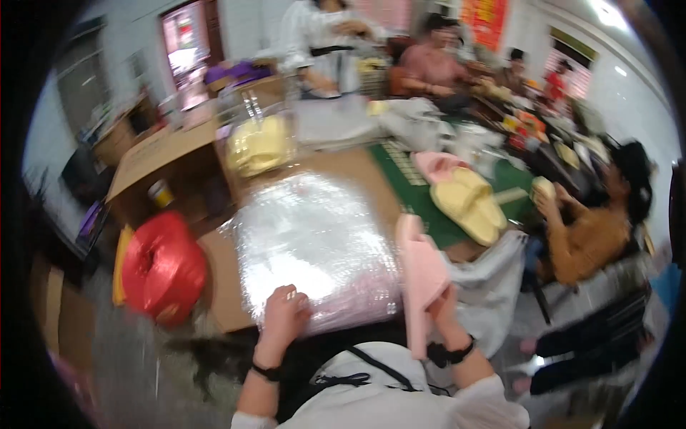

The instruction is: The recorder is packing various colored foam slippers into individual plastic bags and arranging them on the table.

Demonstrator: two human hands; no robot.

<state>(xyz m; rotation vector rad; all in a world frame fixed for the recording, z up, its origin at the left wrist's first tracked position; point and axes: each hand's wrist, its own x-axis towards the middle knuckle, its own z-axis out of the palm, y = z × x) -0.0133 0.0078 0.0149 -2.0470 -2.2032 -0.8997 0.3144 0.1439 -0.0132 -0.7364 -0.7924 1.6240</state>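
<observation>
Glossy plastic sheets (309,232), matt slipper (424,270)

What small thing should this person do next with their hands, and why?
Probably lift an edge of the clear plastic with the left hand: that hand is at its near edge, the right hand holds pink footwear beside it, and yellow slippers beyond already sit in a clear bag.

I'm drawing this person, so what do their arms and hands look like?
White sleeves leave the forearms partly bare. By the left hand is a narrow dark wristband; by the right hand, a chunkier dark band. Both hands are gloveless.
</observation>
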